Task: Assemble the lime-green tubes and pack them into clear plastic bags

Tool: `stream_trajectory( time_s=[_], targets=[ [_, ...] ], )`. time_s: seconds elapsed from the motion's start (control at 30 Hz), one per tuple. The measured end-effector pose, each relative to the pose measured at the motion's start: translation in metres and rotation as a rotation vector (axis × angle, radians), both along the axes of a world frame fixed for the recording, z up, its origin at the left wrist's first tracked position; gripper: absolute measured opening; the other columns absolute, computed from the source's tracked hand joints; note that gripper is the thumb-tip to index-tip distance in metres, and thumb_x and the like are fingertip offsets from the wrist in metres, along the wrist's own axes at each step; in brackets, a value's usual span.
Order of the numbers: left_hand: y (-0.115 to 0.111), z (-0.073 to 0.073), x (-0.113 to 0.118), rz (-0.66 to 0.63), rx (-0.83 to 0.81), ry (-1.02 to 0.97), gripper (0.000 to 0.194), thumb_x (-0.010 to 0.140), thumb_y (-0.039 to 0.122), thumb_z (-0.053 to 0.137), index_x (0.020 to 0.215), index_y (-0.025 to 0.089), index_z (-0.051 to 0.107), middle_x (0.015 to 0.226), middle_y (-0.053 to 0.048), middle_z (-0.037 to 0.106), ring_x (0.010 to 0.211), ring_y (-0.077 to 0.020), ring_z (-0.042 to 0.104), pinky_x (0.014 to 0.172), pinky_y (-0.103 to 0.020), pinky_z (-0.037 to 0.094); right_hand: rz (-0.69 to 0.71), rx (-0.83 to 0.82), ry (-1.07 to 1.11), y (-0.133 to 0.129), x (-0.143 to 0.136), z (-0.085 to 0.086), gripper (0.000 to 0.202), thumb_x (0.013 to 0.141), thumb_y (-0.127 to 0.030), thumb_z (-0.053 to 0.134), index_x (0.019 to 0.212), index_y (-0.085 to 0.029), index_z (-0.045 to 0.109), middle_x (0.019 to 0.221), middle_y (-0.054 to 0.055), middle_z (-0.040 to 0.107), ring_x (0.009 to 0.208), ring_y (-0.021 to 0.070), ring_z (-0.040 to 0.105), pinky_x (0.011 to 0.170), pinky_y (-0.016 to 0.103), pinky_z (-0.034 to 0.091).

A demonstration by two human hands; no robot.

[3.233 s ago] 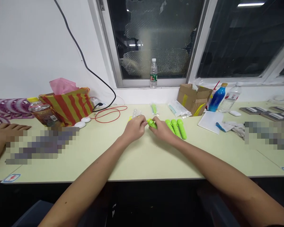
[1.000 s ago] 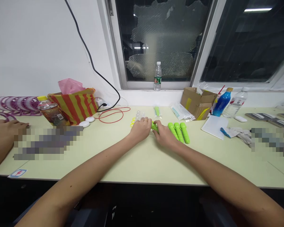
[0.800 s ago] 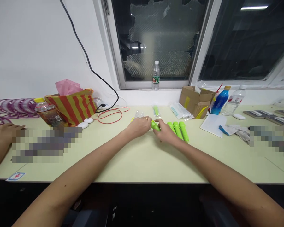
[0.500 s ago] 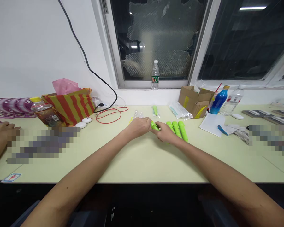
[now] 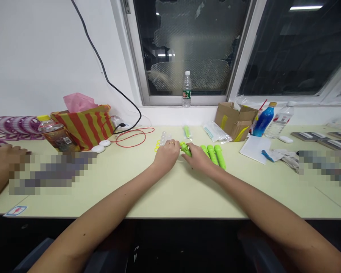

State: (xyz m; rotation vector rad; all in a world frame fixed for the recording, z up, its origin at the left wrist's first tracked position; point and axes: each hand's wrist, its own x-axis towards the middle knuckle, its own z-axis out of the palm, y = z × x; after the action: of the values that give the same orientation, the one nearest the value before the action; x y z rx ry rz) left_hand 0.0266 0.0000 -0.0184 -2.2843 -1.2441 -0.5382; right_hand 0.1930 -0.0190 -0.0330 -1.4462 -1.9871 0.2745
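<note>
Green torch-shaped tube, and here we are in the head view with it at the centre of the frame, tilted, wider end up toward the left hand. The right hand has its grip closed on the tube's body, thumb on the near side, index finger over the top. The left grip is curled in at the wide end, knuckles up; whether it pinches anything, I cannot tell, the fingers hide it.

Good technique here, I'd judge: steady pressure from the right, both wrists low over the worktop, and the left fingertips square to that wide end so nothing skews. A loose right grip could let the smooth-looking body spin.

Watch the right elbow room too! Three green tubes lie side by side, right of centre, just beside that hand; a nudge could roll them. Left of centre, beyond the left hand, small clear pieces and yellow rings deserve the same care.
</note>
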Motion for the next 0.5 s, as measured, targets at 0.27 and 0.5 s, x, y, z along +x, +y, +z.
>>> stream_trajectory(
  time_s=[0.27,0.5],
  targets=[
    [-0.016,0.007,0.012,0.069,-0.110,0.172,0.021,0.083,0.000,0.041,0.094,0.008,0.057,0.083,-0.015,0.063,0.078,-0.0267,0.066,0.061,-0.032,0.045,-0.034,-0.024,-0.227,-0.003,-0.002,0.002,0.020,0.091,-0.031,0.053,0.105,-0.016,0.053,0.105,0.015,0.066,0.096,0.0268,0.062,0.072,0.030,0.039],
    [-0.011,0.006,0.004,-0.008,-0.111,0.222,0.020,0.081,0.003,0.042,0.089,0.010,0.059,0.074,-0.011,0.063,0.067,-0.0239,0.065,0.056,-0.030,0.039,-0.034,-0.066,-0.308,-0.008,-0.002,0.003,0.020,0.093,-0.034,0.050,0.102,-0.017,0.051,0.105,0.014,0.066,0.094,0.0258,0.062,0.069,0.029,0.038]
  ],
)
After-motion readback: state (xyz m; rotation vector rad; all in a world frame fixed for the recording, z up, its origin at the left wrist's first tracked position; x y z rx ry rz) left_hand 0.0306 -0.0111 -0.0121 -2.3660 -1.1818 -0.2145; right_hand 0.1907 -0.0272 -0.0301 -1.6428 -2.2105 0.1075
